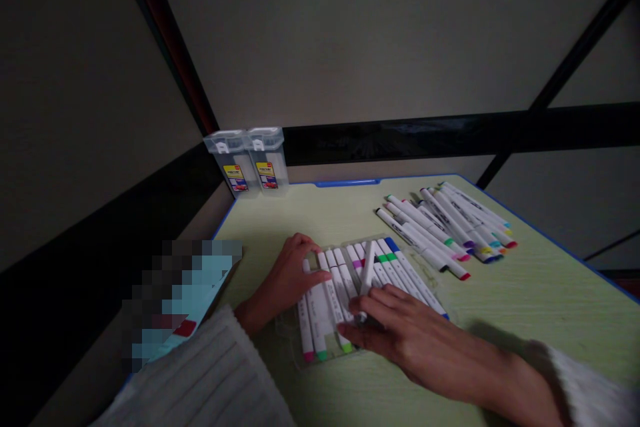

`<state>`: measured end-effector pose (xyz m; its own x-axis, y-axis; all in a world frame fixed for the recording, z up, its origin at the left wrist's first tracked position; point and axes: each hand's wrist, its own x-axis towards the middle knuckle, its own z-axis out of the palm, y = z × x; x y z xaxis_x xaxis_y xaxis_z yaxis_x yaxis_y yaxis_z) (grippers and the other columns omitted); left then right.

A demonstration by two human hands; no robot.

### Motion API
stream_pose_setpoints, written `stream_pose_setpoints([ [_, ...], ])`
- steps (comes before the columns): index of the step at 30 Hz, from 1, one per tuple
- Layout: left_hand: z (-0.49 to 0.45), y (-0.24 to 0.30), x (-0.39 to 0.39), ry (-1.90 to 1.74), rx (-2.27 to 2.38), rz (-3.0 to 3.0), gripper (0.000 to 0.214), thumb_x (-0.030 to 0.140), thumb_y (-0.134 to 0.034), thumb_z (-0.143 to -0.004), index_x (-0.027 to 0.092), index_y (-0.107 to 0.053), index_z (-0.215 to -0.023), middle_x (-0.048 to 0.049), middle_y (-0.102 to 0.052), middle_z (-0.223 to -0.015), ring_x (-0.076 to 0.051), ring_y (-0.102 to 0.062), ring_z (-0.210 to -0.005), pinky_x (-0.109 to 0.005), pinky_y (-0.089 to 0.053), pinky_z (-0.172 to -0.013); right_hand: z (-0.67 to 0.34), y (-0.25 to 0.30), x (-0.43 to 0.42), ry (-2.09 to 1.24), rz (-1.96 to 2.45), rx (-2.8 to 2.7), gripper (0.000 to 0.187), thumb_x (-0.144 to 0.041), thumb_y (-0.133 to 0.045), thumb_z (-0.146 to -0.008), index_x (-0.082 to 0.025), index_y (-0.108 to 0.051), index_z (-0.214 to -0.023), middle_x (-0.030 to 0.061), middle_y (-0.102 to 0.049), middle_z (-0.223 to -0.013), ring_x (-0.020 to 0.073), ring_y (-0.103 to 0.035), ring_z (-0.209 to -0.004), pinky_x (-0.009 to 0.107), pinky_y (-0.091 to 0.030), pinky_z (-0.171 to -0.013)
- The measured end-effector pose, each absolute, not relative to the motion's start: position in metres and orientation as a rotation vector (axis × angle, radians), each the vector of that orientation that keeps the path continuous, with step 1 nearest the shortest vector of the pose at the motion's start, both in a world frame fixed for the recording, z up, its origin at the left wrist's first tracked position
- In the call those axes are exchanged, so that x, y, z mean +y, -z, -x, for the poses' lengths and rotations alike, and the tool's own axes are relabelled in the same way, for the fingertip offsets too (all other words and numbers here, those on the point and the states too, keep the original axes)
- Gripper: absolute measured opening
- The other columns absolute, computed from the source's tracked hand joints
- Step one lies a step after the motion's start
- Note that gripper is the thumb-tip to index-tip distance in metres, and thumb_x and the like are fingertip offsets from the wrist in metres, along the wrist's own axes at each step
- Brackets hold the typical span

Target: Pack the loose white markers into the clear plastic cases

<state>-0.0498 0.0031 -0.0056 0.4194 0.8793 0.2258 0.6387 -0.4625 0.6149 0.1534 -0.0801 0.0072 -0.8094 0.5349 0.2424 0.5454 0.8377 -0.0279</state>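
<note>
white markers (pixel 350 287) lie well inside blue table edge (pixel 345 182).

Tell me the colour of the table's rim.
Blue; the table's rim shows best in the head view, along the far edge.

Surface (pixel 550 273) is bare at right-front & in the far middle, btw the two clear boxes (pixel 247 163) far left and the loose marker pile (pixel 450 230) far right. Centre is blocked by the marker row (pixel 330 300), w/ a tilted marker (pixel 368 265) sticking up over it in the right hand (pixel 415 340) grip; black rail (pixel 450 130) closes the far edge.
</note>
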Motion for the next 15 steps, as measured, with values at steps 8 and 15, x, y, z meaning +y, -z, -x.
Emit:
stream_pose_setpoints([
  [8,0.0494,0.0038,0.0031,-0.773,1.271,-2.218,0.025,0.015,-0.067,-0.061,0.017,-0.059,-0.084,-0.0027,-0.052,-0.091,-0.018,-0.05,-0.091,-0.033,-0.04,-0.083,-0.1537,-0.0108,-0.0804,0.02,0.854,-2.78,0.031,-0.021,-0.033,-0.091,-0.022,-0.054,-0.113,0.0061,-0.055,-0.097,0.02,-0.046,-0.087,0.035,-0.038,-0.073],
  [15,0.0527,0.0005,0.006,-0.843,1.236,-2.134,0.024,0.009,-0.066,-0.058,0.016,-0.06,-0.08,-0.0015,-0.056,-0.085,-0.015,-0.053,-0.081,-0.027,-0.042,-0.073,-0.1554,-0.0101,-0.0804,-0.108,0.849,-2.77,0.031,-0.031,-0.042,-0.087,-0.022,-0.053,-0.114,0.0063,-0.054,-0.095,0.0207,-0.045,-0.092,0.034,-0.039,-0.079],
])
